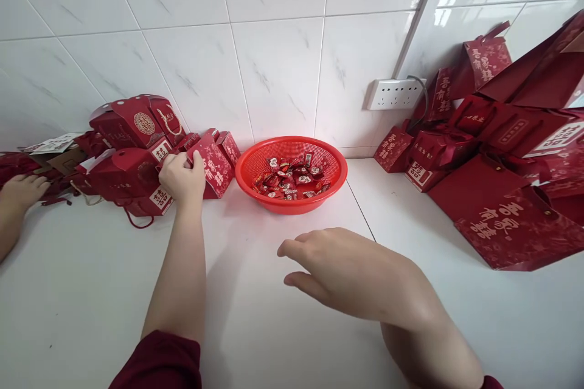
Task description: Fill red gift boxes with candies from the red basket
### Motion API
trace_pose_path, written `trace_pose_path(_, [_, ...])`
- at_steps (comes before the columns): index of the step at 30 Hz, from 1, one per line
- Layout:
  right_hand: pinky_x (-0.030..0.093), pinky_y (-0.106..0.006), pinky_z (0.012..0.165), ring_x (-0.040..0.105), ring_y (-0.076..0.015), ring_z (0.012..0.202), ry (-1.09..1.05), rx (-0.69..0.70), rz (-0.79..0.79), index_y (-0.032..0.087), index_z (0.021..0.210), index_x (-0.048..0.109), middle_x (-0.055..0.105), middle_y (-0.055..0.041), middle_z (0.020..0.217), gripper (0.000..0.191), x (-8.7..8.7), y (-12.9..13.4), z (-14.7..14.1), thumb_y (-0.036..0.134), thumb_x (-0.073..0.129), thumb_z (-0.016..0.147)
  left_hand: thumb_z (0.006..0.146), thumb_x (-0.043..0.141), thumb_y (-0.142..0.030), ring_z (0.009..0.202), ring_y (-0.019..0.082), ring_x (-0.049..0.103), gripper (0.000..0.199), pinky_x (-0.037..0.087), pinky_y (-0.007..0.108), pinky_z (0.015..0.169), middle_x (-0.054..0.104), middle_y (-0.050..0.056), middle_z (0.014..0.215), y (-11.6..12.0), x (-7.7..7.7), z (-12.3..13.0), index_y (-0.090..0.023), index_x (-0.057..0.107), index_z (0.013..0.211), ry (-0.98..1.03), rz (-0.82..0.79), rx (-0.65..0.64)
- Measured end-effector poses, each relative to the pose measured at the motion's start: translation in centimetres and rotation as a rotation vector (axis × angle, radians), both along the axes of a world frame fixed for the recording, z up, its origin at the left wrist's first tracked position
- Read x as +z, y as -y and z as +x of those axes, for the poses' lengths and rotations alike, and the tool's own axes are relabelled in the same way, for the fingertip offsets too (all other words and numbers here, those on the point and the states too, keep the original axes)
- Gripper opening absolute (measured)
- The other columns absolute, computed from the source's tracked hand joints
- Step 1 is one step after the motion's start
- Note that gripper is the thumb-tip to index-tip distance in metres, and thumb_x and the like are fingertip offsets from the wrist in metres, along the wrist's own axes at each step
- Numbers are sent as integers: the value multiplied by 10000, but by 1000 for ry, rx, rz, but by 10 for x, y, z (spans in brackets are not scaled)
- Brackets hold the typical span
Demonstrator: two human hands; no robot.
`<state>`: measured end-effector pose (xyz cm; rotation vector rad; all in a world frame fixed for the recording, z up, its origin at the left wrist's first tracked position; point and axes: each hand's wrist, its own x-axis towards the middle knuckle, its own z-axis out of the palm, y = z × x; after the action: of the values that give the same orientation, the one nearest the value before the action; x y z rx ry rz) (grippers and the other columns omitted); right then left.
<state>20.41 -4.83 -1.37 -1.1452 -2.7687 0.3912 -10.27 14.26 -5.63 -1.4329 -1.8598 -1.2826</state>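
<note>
My left hand (pixel 183 175) is closed on the upper left edge of a red gift box (pixel 213 169) with gold characters, which stands on the counter left of the basket. Its fingertips are partly hidden behind the hand. My right hand (pixel 349 273) hovers over the counter in front of the basket, fingers stretched out and thumb apart, holding nothing. Between and beyond my hands is a red plastic basket (pixel 292 205) with small wrapped candies (pixel 292 179) lying at its bottom.
Red gift boxes (pixel 125 173) with cord handles are piled at the left. A co-worker's hand (pixel 22 194) rests by more red packaging at the far left. Many red boxes and bags (pixel 515 225) stack up at the right, near a white power strip (pixel 396 95) on the tiled wall.
</note>
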Motion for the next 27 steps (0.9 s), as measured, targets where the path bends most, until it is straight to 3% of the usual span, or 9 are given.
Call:
trace_pose_path(10, [330, -332, 512, 696, -264, 775, 94, -29, 58, 158, 1087, 653, 724, -77, 936, 259, -5, -9, -12, 348, 538, 955, 820, 537, -276, 766, 251, 551, 202, 432, 349, 782, 577, 109, 746, -31, -44, -9, -163, 600, 665, 1, -254, -59])
trace_pose_path(15, [365, -335, 539, 705, -271, 831, 81, -24, 53, 157, 1115, 657, 731, -83, 989, 269, -4, -9, -11, 342, 551, 951, 868, 511, -303, 848, 238, 578, 261, 438, 332, 892, 621, 116, 866, -32, -47, -9, -142, 715, 885, -17, -257, -94])
trace_pose_path(20, [386, -336, 539, 709, -276, 831, 94, -52, 60, 157, 1116, 657, 734, -76, 978, 270, -2, -10, -9, 345, 548, 956, 912, 462, -325, 889, 241, 593, 338, 436, 336, 917, 626, 120, 951, -34, -53, -6, -151, 723, 1040, -14, -250, -62])
trace_pose_path(27, [449, -332, 603, 704, -289, 896, 70, -75, 56, 163, 1159, 648, 732, -96, 1021, 289, -2, -12, -5, 344, 544, 960, 924, 470, -384, 881, 259, 593, 333, 450, 361, 857, 618, 136, 930, -36, -58, -9, -146, 690, 852, 0, -322, -15])
